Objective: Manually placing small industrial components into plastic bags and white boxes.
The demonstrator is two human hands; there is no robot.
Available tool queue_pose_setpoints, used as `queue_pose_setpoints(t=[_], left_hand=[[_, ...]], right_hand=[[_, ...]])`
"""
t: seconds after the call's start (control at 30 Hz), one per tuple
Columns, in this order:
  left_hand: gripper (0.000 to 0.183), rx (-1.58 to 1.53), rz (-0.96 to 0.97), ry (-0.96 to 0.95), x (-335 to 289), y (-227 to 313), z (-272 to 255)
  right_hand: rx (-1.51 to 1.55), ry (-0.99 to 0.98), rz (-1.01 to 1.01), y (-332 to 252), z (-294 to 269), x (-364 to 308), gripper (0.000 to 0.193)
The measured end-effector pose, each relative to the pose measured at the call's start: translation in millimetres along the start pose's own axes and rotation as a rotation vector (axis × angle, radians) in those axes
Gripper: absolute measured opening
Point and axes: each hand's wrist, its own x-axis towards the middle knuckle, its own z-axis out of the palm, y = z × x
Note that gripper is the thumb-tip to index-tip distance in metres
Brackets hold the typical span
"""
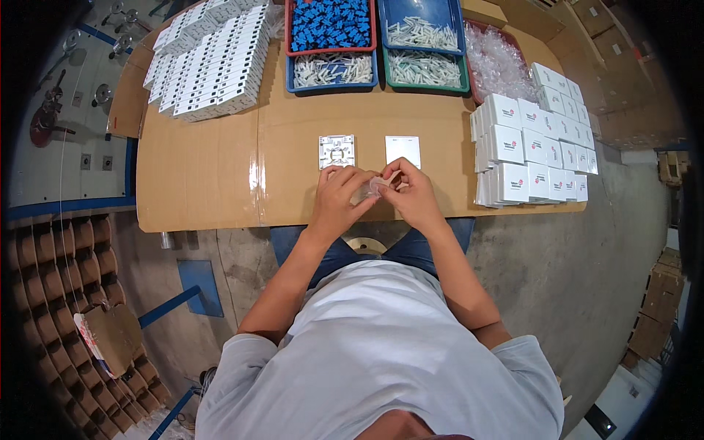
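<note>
Between my two hands is a small clear plastic bag (364,192), held low over the table's near edge. My left hand (339,202) is closed on its left side. On its right side my right hand (413,199) pinches it with thumb and fingertips; anything inside the bag is too small to make out. Just beyond my left hand lies a white square socket-like frame (336,151) with its inner workings facing up. A plain white square plate (402,149) lies flat beyond my right hand, partly covered by the fingers.
The cardboard-covered table (213,169) holds stacked white housings (213,66) at far left and stacked white boxes (532,154) at right. Along the back stand a red tray (289,53) of blue parts, several trays of white plugs, and a bin of clear bags (499,62).
</note>
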Motion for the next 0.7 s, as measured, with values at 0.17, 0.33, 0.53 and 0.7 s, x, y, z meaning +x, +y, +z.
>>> queue_pose_setpoints(t=[0.17,0.33,0.53,0.7], left_hand=[[0.043,-0.063,-0.095,0.030,1,4,2],[0.045,0.002,-0.010,0.041,-1,-2,5],[0.048,0.004,0.001,0.027,-3,-1,8],[0.051,-0.026,-0.012,0.057,-5,-3,12]], right_hand=[[0.011,-0.069,-0.134,-15,-2,-2,0.013],[0.028,-0.131,-0.030,-2,-9,6,0.013],[0.132,-0.115,0.171,4,-10,10,0.019],[0.145,-0.080,0.350,-18,-4,6,0.019]])
